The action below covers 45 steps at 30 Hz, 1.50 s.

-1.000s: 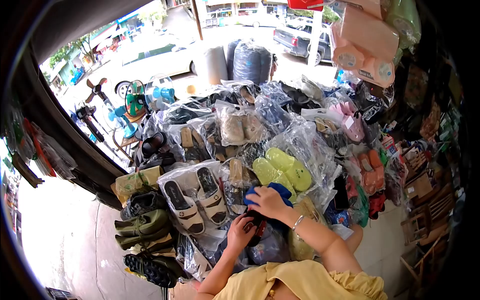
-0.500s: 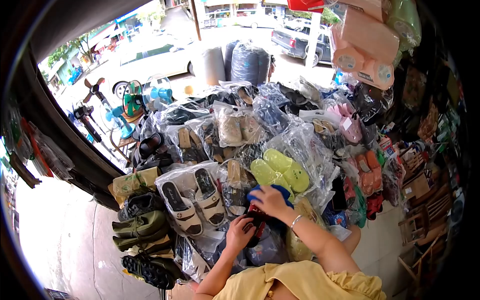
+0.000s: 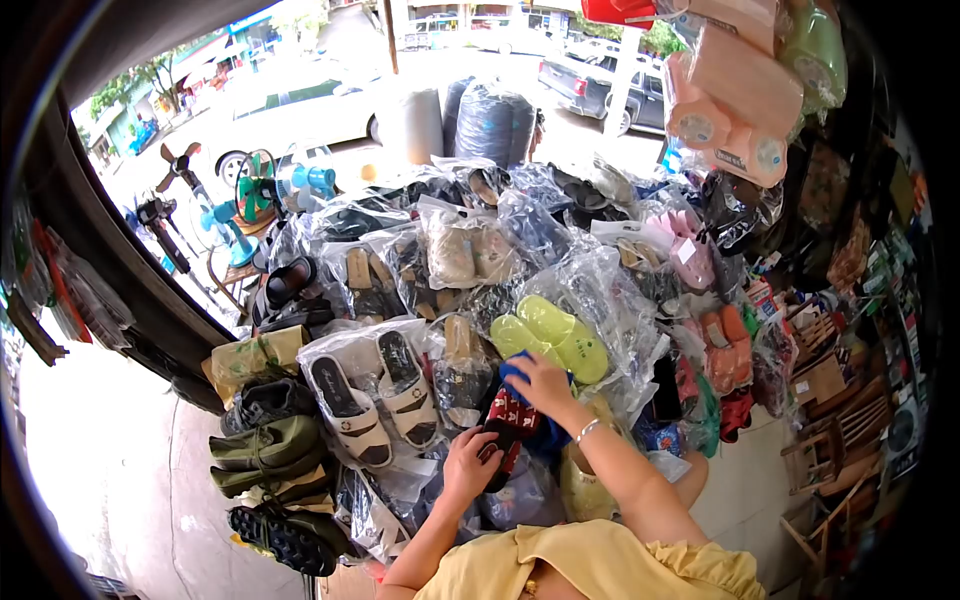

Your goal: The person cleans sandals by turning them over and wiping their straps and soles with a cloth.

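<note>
While the red-and-black shoe (image 3: 511,410) was positioned just nearside of the green slippers (image 3: 575,352), the left hand (image 3: 468,466), partly closed, gripped its near end; the right hand (image 3: 540,385), curled, held blue cloth (image 3: 546,438); white sandals (image 3: 411,402) lay left of the green slippers.

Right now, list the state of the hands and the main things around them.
Left hand, gripping the red-and-black item
Right hand, holding the blue cloth
Blue cloth, bunched
White slippers, bagged
Green slippers, side by side
Olive shoes, tied with cord
Bracelet, worn
</note>
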Each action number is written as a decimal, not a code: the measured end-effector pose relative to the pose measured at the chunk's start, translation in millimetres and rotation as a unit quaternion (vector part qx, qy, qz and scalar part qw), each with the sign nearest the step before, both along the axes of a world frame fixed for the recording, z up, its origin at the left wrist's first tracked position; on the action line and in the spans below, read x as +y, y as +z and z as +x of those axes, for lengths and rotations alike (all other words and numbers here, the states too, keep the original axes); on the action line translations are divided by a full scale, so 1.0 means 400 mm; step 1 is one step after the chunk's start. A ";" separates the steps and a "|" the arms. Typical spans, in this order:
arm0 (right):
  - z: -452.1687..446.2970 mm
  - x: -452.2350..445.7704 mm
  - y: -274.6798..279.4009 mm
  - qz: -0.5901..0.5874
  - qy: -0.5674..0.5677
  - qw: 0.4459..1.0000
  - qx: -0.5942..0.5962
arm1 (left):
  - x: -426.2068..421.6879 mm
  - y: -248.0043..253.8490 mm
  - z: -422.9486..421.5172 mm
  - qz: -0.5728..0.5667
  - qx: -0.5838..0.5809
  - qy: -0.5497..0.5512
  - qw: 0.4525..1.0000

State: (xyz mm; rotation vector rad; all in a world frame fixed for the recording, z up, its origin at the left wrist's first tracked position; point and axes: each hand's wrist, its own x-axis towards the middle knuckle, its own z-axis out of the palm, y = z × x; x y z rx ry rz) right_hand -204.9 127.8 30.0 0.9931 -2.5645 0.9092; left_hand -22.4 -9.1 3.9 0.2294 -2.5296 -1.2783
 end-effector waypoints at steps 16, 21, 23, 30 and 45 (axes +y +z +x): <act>0.013 -0.018 0.045 0.009 0.031 0.998 -0.053 | -0.008 -0.009 0.004 0.029 -0.005 0.014 0.999; 0.099 -0.024 0.036 0.096 0.197 0.972 0.088 | -0.024 -0.025 0.011 0.084 -0.025 0.018 0.996; 0.062 -0.008 -0.005 0.024 0.157 0.986 0.055 | -0.018 -0.022 0.005 0.037 -0.023 0.010 0.999; 0.022 -0.020 0.068 0.012 0.033 0.999 0.026 | -0.008 -0.029 0.015 0.071 -0.004 0.026 0.997; 0.089 -0.012 0.059 0.047 0.168 0.983 0.060 | -0.025 0.012 0.019 0.016 -0.041 -0.019 0.999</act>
